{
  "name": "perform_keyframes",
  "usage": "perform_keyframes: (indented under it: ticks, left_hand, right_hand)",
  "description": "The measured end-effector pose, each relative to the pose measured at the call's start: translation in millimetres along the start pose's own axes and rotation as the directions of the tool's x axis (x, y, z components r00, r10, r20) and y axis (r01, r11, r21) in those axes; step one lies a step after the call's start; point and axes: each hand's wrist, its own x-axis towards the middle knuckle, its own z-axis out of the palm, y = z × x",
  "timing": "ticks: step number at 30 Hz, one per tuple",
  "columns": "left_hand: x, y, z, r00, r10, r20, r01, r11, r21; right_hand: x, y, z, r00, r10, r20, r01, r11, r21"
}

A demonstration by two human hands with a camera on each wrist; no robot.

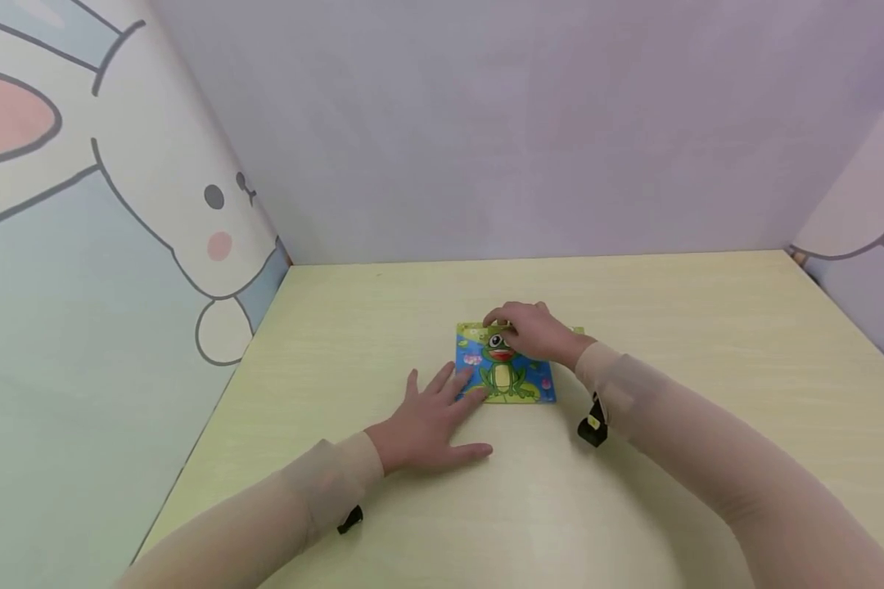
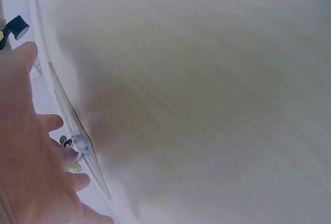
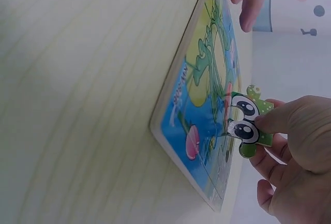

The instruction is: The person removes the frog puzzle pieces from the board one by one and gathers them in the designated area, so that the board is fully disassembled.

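Beige thin-cloth sleeves (image 1: 324, 478) stretch over a pale yellow wood-grain table (image 1: 678, 311), each with a small black device (image 1: 593, 427) at the wrist. Nearest is the person's left hand (image 1: 436, 424), palm down with straight, spread fingers, gripping nothing, its fingertips at the near left corner of a flat rectangular puzzle board (image 1: 502, 379) printed with a green frog on blue; whether they press on it, I can't tell. Farther off, the right hand (image 1: 534, 329) reaches over the board's far part, thumb and fingers pinching a thin green puzzle piece (image 3: 247, 120) with two big cartoon eyes. That piece sits right in the pinch, at the frog's head end, its row of eyes running side to side, roughly along the board's near edge; the left hand is apart from it. From the head view the thumb covers part of the eyes and the piece blends into the picture, while the right wrist view shows it tilted up from the board, contact at its lower edge unclear. Behind rises a plain lilac-grey wall (image 1: 530, 139), with a white cartoon rabbit (image 1: 162, 155) on the left-hand panel
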Motion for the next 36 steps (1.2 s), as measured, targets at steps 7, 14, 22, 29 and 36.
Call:
perform_keyframes:
  ticks: [7,14,22,29,36]
  left_hand:
    - [20.0,12.8,-0.7,0.998,0.045,0.036,-0.047,0.998,0.042]
    - [29.9,13.8,-0.5,0.997,0.023,0.075,-0.026,0.998,0.051]
    - [33.4,15.5,-2.9,0.996,0.009,0.090,-0.015,0.998,0.065]
    - [32.6,17.5,-3.1,0.996,0.005,0.084,-0.010,0.998,0.065]
    - [34.7,17.9,-2.6,0.996,0.001,0.087,-0.007,0.998,0.064]
  right_hand:
    - [-1,-1,-2,1.000,-0.010,0.018,0.010,1.000,0.028]
    - [-1,-2,-2,1.000,-0.024,0.020,0.023,0.999,0.041]
    - [1,3,0,1.000,-0.012,0.011,0.012,0.999,0.044]
    - [0,4,-2,0.998,-0.053,-0.044,0.056,0.995,0.078]
    - [-3,6,-20,0.999,-0.029,-0.027,0.032,0.992,0.125]
